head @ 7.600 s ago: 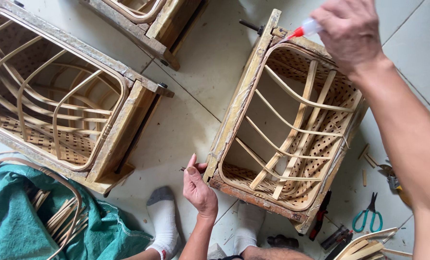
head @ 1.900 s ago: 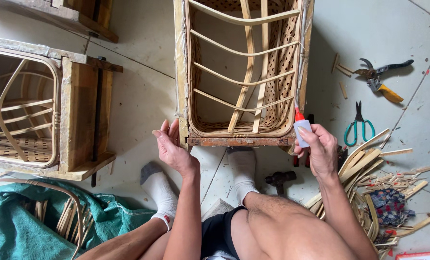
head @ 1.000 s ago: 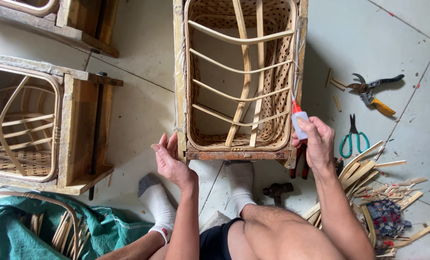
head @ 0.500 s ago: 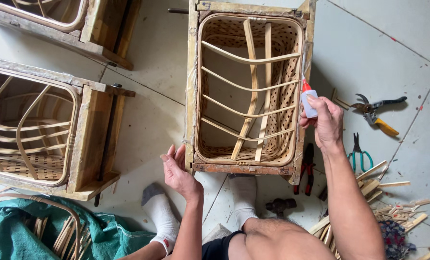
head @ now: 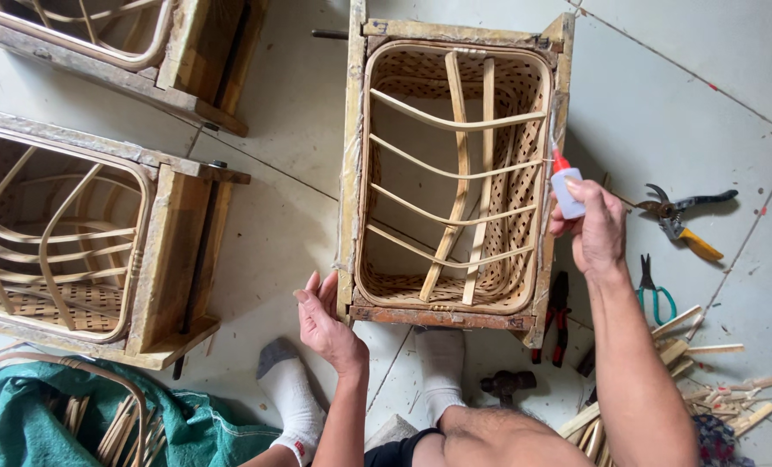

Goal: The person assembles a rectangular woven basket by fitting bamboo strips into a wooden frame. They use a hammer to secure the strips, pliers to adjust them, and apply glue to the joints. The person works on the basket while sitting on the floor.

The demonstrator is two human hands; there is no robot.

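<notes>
Nearest to me, my two socked feet (head: 291, 389) are planted on the tiled floor (head: 706, 86), with a hammer (head: 507, 383) just beside the right one. My left hand (head: 324, 318) is open, fingers flat against the near left corner of the wooden frame (head: 350, 173), not gripping anything. The frame holds a woven bamboo basket (head: 455, 164), and its long axis runs straight away from me, open side up.

My right hand (head: 595, 227) is closed around a small clear glue bottle (head: 566, 188) with a red tip. The bottle stands nearly upright in this view, tip pointing away from me and touching the frame's right rail about midway along.

Right of that: red-handled pliers (head: 557, 316), teal scissors (head: 656, 290), yellow-handled cutters (head: 684, 216), and loose bamboo offcuts (head: 714, 380) at the floor's near right.

Left side, a green cloth (head: 187, 424), then two more frames (head: 101, 233) further out.
</notes>
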